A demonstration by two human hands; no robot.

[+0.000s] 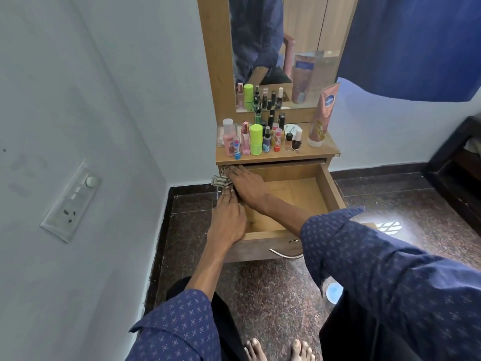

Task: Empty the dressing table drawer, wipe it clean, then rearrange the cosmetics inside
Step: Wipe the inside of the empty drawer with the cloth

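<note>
Past my bare feet (278, 350), I have the drawer (286, 201) emptied, cosmetics (260, 138) on the surface above it, right hand (247, 185) seemingly pressing the cloth (220, 179) at its back-left corner, left hand (229, 220) flat beside; next, sweep forward.

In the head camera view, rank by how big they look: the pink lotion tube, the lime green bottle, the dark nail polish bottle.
Largest to smallest:
1. pink lotion tube
2. lime green bottle
3. dark nail polish bottle
All stand on one shelf, at similar nearness, so the ranking seems fair.
</note>
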